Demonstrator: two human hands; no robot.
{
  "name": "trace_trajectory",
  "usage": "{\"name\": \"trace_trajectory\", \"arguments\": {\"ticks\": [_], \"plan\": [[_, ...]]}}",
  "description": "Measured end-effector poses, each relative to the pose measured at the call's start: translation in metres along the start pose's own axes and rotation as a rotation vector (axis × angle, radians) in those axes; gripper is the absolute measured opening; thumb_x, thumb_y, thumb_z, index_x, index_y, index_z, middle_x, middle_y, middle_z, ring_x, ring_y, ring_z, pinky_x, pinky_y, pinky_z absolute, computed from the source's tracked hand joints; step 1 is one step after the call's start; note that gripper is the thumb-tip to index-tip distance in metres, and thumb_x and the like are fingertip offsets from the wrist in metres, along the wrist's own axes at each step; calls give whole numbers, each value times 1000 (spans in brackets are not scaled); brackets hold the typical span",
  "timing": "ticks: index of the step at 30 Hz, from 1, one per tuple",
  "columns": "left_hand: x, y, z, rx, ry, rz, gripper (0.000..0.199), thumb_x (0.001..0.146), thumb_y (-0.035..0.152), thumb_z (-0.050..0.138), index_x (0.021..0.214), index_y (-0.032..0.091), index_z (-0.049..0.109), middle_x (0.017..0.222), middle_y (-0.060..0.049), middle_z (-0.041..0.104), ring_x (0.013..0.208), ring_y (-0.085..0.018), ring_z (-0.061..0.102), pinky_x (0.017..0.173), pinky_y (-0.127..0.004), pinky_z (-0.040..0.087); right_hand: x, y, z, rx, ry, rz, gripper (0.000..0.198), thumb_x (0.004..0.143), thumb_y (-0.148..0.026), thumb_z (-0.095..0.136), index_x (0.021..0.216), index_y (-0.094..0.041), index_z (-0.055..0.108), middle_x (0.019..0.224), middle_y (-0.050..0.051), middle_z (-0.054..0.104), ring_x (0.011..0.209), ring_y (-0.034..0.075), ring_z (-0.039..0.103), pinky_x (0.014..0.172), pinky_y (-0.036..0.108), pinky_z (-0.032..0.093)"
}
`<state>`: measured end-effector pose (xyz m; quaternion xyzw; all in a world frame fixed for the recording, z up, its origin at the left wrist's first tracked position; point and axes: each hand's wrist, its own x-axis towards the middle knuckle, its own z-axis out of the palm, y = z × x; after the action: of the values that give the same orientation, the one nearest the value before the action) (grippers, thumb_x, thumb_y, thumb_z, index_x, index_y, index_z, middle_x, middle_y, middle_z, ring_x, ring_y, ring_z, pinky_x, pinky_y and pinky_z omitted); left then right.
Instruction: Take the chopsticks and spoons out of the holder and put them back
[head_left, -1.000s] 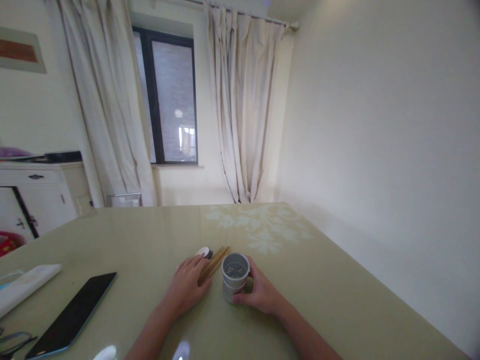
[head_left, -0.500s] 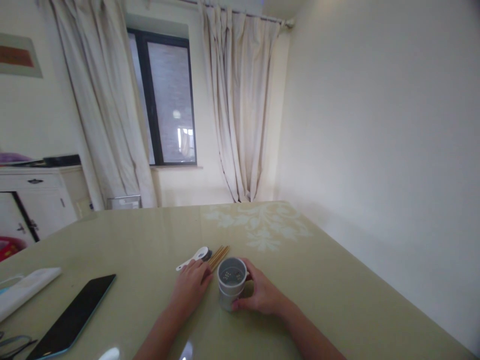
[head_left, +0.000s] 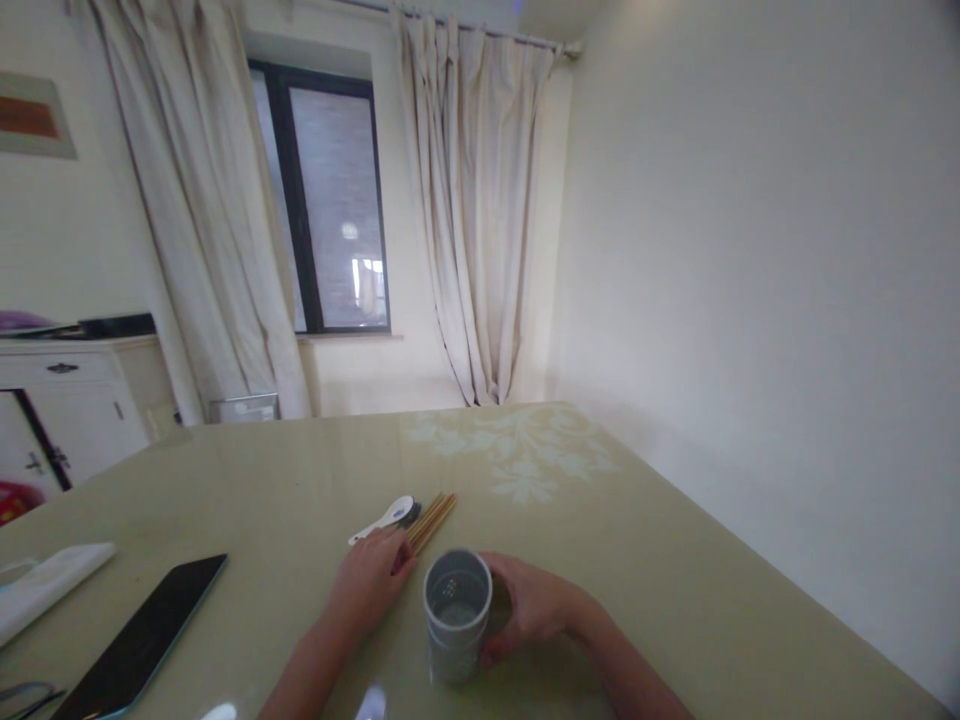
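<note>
My right hand [head_left: 536, 608] grips a grey cylindrical holder [head_left: 456, 614] with small holes in its bottom, standing upright on the green table [head_left: 675, 580]. My left hand [head_left: 369, 587] rests flat on the table with its fingertips on the near ends of several wooden chopsticks [head_left: 433, 520]. A white spoon [head_left: 384, 519] lies just beyond the left hand, beside the chopsticks.
A black phone [head_left: 142, 635] lies at the near left, with a white folded cloth [head_left: 45, 585] further left and glasses [head_left: 19, 697] at the corner. A white cabinet [head_left: 67, 400] and curtains [head_left: 472, 210] stand behind the table. A wall runs along the right.
My right hand has drawn the grey holder toward me and slightly left, away from the chopsticks. My left hand slid back a little, uncovering the spoon.
</note>
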<state>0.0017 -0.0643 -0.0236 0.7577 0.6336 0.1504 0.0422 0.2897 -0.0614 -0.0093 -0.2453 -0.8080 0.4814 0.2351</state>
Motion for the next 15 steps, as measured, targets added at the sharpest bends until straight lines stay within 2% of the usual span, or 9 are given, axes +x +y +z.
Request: {"name": "trace_trajectory", "arguments": {"ticks": [4, 11, 15], "plan": [[-1, 0, -1, -8, -26, 0, 14, 94, 31, 57, 84, 26, 67, 96, -3, 76, 96, -23, 70, 82, -31, 47, -8, 4, -8, -91, 32, 55, 89, 53, -39, 101, 137, -29, 73, 130, 10, 73, 118, 37, 67, 110, 52, 49], [-2, 1, 1, 27, -29, -8, 19, 94, 34, 56, 82, 26, 68, 92, -4, 76, 94, -25, 71, 79, -32, 47, -14, 6, -22, -92, -35, 94, 90, 53, -38, 100, 138, -29, 73, 137, 9, 70, 124, 38, 65, 111, 52, 48], [3, 6, 0, -122, 16, -46, 25, 97, 38, 55, 83, 24, 70, 89, -5, 78, 88, -23, 72, 77, -31, 46, -18, 9, -26, -92, -18, 91, 82, 56, -37, 98, 134, -29, 75, 134, 8, 73, 122, 37, 66, 111, 51, 48]]}}
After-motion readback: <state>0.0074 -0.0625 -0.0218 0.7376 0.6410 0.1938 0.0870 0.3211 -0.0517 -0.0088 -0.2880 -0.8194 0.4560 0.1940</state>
